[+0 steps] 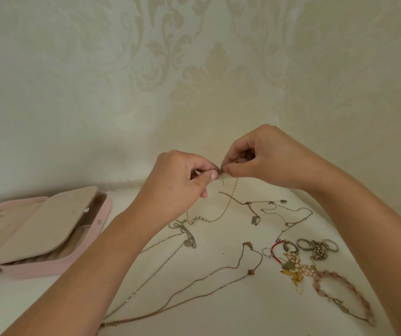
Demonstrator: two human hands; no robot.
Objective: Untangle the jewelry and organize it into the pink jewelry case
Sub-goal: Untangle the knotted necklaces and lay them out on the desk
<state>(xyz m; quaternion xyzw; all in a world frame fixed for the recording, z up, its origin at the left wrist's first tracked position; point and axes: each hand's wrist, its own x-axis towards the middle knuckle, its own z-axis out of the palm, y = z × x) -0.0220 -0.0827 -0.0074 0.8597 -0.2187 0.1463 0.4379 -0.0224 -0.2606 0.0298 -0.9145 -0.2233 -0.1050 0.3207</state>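
Note:
My left hand [182, 180] and my right hand [260, 158] are raised above the white table, fingertips meeting. Both pinch the clasp end of a thin gold chain [228, 202], which hangs down from them and trails onto the table. The pink jewelry case [49, 265] lies open at the left, its beige inner flap [42, 224] folded partly over the compartments. Other thin chains [194, 282] lie stretched across the table under my forearms. A pile of rings, charms and a pink bead bracelet [340, 292] sits at the right.
The white table [219, 318] meets a cream damask-patterned wall [194, 69] right behind my hands. Silver rings [306, 244] and a red cord bracelet [276, 251] lie in the pile at the right. A silver chain with a small tag [255, 219] lies mid-table.

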